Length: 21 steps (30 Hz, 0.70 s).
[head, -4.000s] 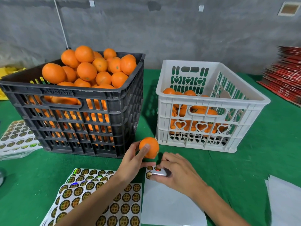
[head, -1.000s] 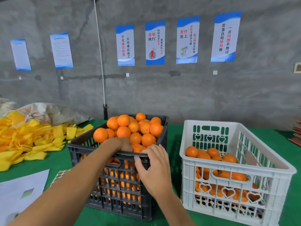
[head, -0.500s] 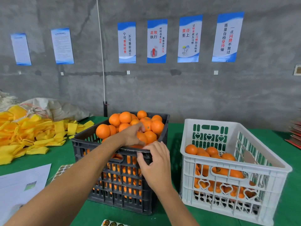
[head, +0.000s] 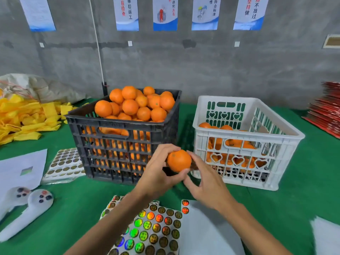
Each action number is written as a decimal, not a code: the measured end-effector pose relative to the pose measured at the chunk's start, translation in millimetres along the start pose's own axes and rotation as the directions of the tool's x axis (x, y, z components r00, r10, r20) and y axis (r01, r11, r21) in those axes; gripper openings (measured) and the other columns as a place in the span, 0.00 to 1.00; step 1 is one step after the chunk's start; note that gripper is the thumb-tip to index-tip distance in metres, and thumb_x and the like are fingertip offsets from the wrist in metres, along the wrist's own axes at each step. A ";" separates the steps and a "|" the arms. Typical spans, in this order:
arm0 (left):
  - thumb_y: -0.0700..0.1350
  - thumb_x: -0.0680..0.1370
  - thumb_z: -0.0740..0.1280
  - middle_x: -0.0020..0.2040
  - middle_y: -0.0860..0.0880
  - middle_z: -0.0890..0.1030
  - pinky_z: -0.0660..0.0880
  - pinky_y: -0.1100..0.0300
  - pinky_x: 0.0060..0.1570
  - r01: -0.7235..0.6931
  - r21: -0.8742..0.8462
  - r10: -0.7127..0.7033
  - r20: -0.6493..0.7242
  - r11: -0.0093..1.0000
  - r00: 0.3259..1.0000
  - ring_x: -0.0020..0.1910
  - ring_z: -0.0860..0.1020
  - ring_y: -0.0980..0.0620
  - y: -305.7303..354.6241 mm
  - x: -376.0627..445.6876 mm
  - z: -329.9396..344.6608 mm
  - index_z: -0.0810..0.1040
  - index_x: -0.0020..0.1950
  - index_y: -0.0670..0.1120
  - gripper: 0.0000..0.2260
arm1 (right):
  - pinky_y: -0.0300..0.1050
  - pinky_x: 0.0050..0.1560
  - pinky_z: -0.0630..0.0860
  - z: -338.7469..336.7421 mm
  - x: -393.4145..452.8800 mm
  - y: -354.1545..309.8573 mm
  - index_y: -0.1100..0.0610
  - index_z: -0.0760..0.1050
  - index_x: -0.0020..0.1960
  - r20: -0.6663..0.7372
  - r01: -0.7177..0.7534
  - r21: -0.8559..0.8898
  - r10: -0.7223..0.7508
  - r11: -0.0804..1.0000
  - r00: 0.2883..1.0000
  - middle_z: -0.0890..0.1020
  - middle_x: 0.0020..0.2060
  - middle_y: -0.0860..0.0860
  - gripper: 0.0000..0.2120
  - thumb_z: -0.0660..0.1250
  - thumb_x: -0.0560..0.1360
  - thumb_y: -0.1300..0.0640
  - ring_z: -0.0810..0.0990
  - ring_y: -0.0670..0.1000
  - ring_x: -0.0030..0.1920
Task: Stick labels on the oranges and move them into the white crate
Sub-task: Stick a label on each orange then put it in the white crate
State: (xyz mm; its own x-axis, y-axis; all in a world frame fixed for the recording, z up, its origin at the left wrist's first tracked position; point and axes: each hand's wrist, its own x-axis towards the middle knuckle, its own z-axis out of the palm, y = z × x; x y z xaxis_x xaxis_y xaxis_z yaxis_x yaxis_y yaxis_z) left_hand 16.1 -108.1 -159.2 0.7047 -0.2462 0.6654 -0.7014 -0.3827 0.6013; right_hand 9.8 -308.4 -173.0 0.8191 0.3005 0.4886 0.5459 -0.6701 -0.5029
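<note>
- Nearest, a sheet of round shiny labels (head: 152, 230) lies on the green table (head: 77, 208); its lower part is cut off by the bottom edge, and both forearms cross over it and hide parts of it; the print on the labels is too small to read
- Just right of it lies a white backing sheet (head: 206, 234) with two labels at its top left corner; the right forearm covers part of it, and another white sheet (head: 325, 234) is cut off at the right edge
- At the left, two white handheld controllers (head: 27, 210) lie on the table, partly out of view; beside them a white paper (head: 20, 172) and a second stack of label sheets (head: 64, 164), its labels blurred
- Above the sheets, the left hand (head: 156, 173) holds one orange (head: 179, 160) in the air, fingers curled over its top and thumb under it; the orange is in front of the gap between the two crates, outside both
- The right hand (head: 206, 183) has its fingers spread loosely, the fingertips at the orange's right side; whether they touch it or carry a label cannot be told
- Behind, the black crate (head: 119, 144) is heaped with oranges above its rim
- To its right, apart from it, the white crate (head: 248, 146) holds oranges well below its rim, mostly seen through the slots
- Farther left, a pile of yellow pieces (head: 24, 115) and a pale sack; far right, a red stack (head: 329, 111) cut off by the edge
- On the grey wall, posters (head: 165, 13) are cropped at the top
</note>
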 end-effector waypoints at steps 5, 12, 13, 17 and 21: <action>0.59 0.73 0.78 0.63 0.63 0.72 0.82 0.57 0.52 0.185 0.022 -0.185 0.217 0.983 0.958 0.62 0.77 0.59 -36.0 -24.4 38.9 0.71 0.65 0.64 0.24 | 0.40 0.41 0.76 16.2 -44.1 38.5 0.36 0.64 0.72 0.141 -0.149 -0.032 0.152 0.988 0.978 0.76 0.52 0.35 0.25 0.61 0.78 0.30 0.76 0.44 0.45; 0.65 0.74 0.73 0.61 0.66 0.73 0.82 0.64 0.49 0.368 -0.106 -0.354 0.133 0.924 0.926 0.62 0.76 0.62 -58.3 -52.9 59.6 0.71 0.64 0.68 0.21 | 0.39 0.45 0.66 29.6 -60.1 56.6 0.41 0.68 0.72 0.217 -0.144 -0.217 0.192 0.965 0.957 0.72 0.46 0.38 0.26 0.56 0.79 0.31 0.67 0.40 0.46; 0.65 0.73 0.73 0.60 0.66 0.74 0.81 0.63 0.50 0.396 -0.105 -0.385 0.114 0.912 0.916 0.61 0.75 0.62 -59.4 -53.0 58.9 0.71 0.64 0.68 0.21 | 0.38 0.48 0.67 29.8 -59.7 57.4 0.42 0.70 0.72 0.236 -0.115 -0.226 0.169 0.967 0.957 0.74 0.50 0.37 0.26 0.56 0.79 0.30 0.67 0.39 0.49; 0.67 0.72 0.72 0.59 0.66 0.76 0.81 0.60 0.55 0.472 -0.103 -0.466 0.074 0.876 0.882 0.61 0.76 0.62 -62.3 -54.2 58.5 0.72 0.65 0.65 0.24 | 0.42 0.59 0.68 32.8 -59.0 60.5 0.41 0.73 0.72 0.339 -0.007 -0.272 0.103 0.962 0.935 0.70 0.65 0.36 0.33 0.52 0.77 0.24 0.65 0.40 0.58; 0.67 0.72 0.72 0.60 0.65 0.76 0.82 0.59 0.53 0.487 -0.098 -0.482 0.079 0.868 0.873 0.60 0.77 0.61 -61.7 -53.7 59.1 0.72 0.66 0.65 0.24 | 0.46 0.57 0.70 33.7 -56.5 60.5 0.39 0.72 0.73 0.392 0.013 -0.301 0.112 0.953 0.913 0.68 0.64 0.38 0.34 0.49 0.77 0.23 0.66 0.43 0.58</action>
State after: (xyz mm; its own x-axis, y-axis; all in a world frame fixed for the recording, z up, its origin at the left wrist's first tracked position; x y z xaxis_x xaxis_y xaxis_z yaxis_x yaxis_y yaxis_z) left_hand 27.9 -123.9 -258.3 0.9613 -0.1006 0.2565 -0.2755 -0.3648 0.8894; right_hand 2.5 -343.1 -255.1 0.8781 0.4654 0.1109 0.4776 -0.8396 -0.2587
